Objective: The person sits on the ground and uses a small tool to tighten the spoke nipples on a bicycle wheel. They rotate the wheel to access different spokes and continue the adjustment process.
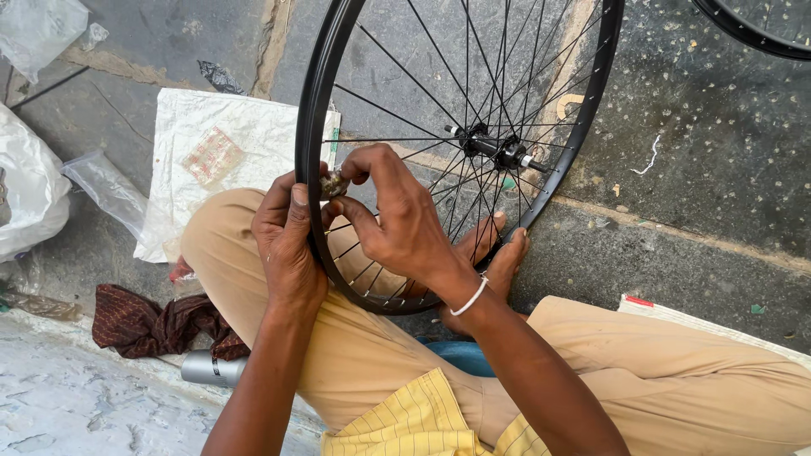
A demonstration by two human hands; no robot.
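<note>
A black bicycle wheel rim (314, 93) with thin spokes and a central hub (494, 148) stands upright between my knees, resting against my bare foot (494, 253). My left hand (287, 241) grips the rim from the outside at its left side. My right hand (397, 215), with a white band on the wrist, reaches through the spokes and pinches a small metal tool (334, 183) against the rim. I sit cross-legged in tan trousers.
A white woven sack (220, 143) lies on the stone floor behind the rim. A dark red cloth (148, 321) and a grey metal cylinder (211, 369) lie at the left. Clear plastic bags (34, 194) sit far left. Another rim (760, 34) shows top right.
</note>
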